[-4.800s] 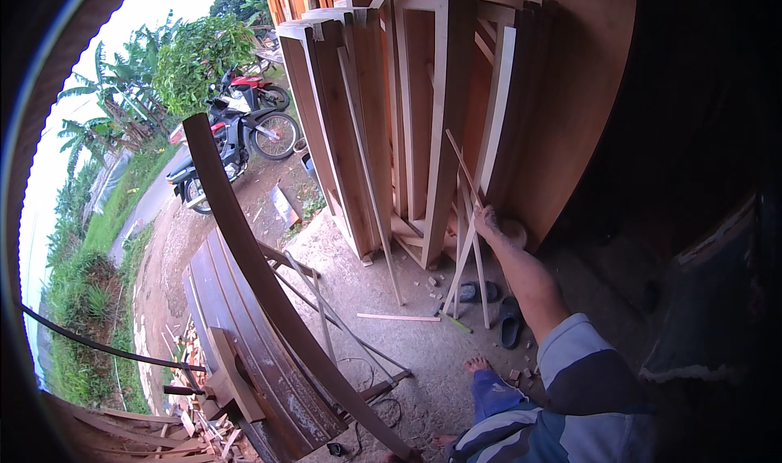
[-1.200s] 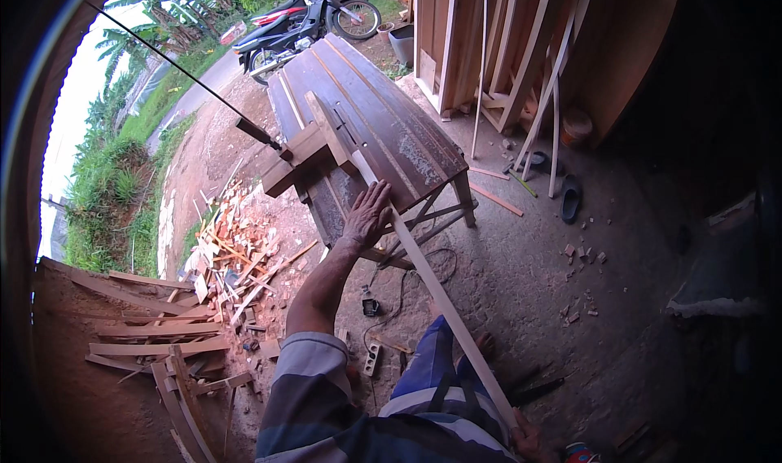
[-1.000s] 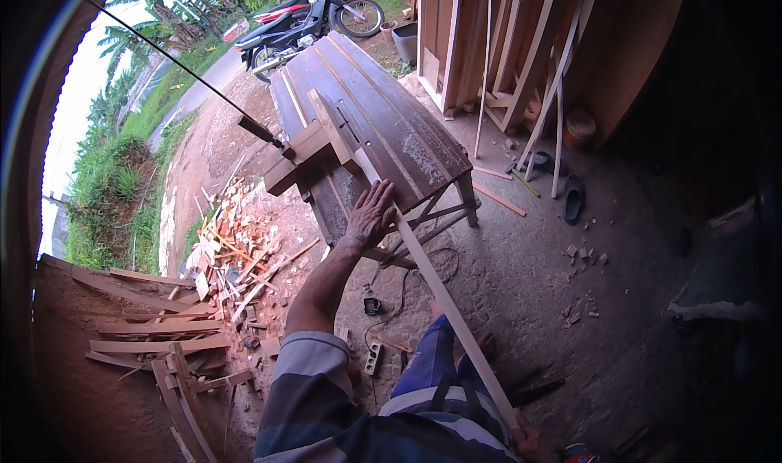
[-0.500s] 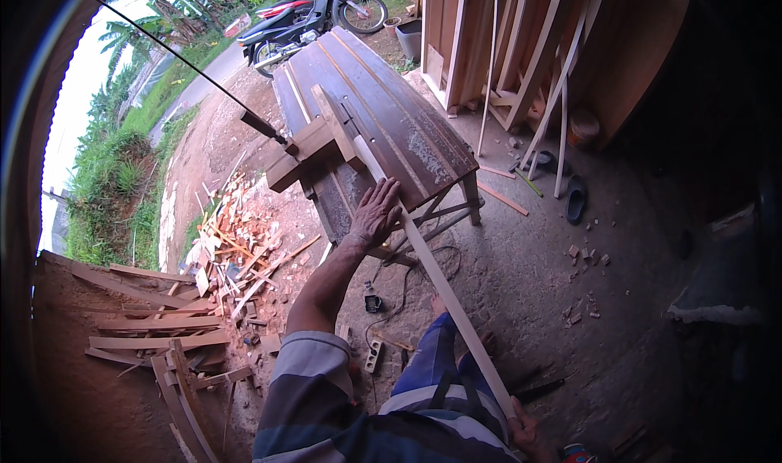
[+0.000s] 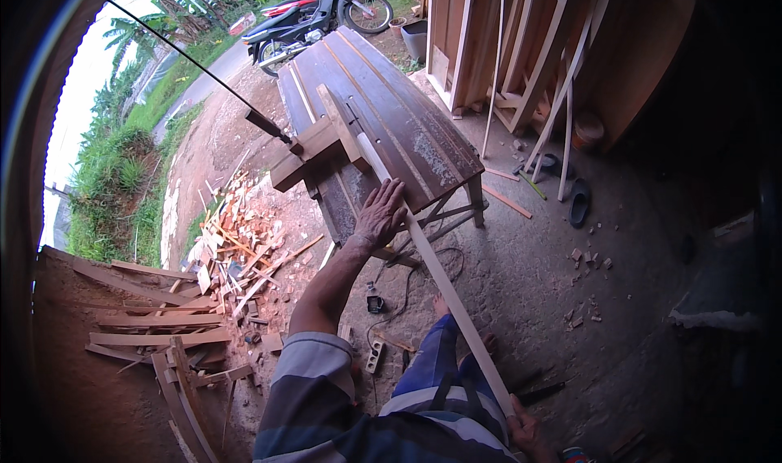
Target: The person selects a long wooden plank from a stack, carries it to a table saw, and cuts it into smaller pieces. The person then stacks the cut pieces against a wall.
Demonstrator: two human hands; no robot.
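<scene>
A long, pale wooden strip (image 5: 452,290) slants from the near right up onto a dark wooden table (image 5: 407,113). My left hand (image 5: 380,214) lies over the strip at the table's near edge, palm down with fingers stretched out. Low in the view, my right hand (image 5: 529,432) is closed around the strip's near end; shadow partly hides its fingers. The strip's far part runs beside a wooden guide block (image 5: 314,152) on the tabletop. A narrow slot shows in the table just beyond the strip.
Wood offcuts (image 5: 236,235) cover the ground at left, beside stacked boards (image 5: 159,320). A power strip (image 5: 375,355) and cord lie on the floor below the table. Sandals (image 5: 578,203) and leaning wooden pieces (image 5: 542,64) are at right. A motorcycle (image 5: 314,15) stands behind the table.
The whole view has shifted slightly. Both hands and the strip keep about the same places against the table.
</scene>
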